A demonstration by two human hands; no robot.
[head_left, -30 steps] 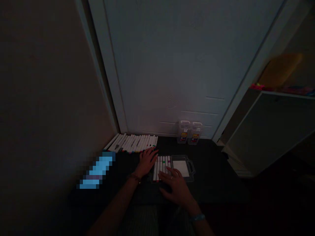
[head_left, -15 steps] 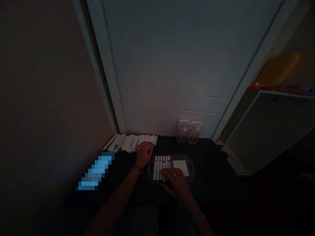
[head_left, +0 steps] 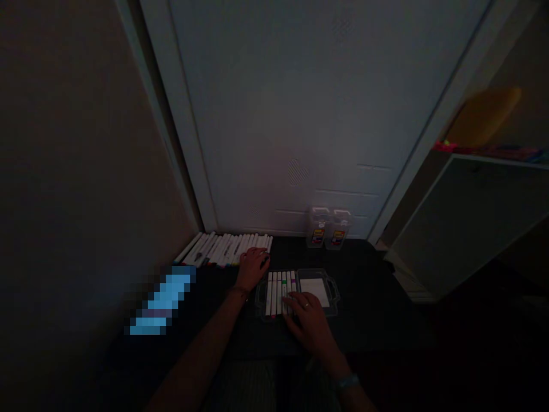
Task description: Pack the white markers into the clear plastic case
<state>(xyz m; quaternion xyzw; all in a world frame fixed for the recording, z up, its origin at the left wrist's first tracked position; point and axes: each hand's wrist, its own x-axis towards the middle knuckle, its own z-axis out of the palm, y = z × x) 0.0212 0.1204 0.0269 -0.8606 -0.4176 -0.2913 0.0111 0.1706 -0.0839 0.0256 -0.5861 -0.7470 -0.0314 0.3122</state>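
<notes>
Resting on markers (head_left: 274, 292) in the unfolded case (head_left: 314, 274), your right hand (head_left: 303, 312) probably steadies them, fingers loose. Your left hand (head_left: 252, 265) bends over the marker row (head_left: 223, 250), grip unclear; side-by-side layout likely keeps each reachable.

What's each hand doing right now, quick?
Left hand: at the marker row; grip can't be told.
Right hand: over markers in the clear case; grip can't be told.

Around the middle of the view, a pale door (head_left: 278, 109) stands at 12 o'clock, a blurred yellow thing (head_left: 484, 117) at 2, a dark panel (head_left: 480, 223) at 3, two clear upright cases (head_left: 318, 228) at 4, a pixelated blue patch (head_left: 162, 300) at 8 and a plain wall (head_left: 77, 171) at 9.
</notes>
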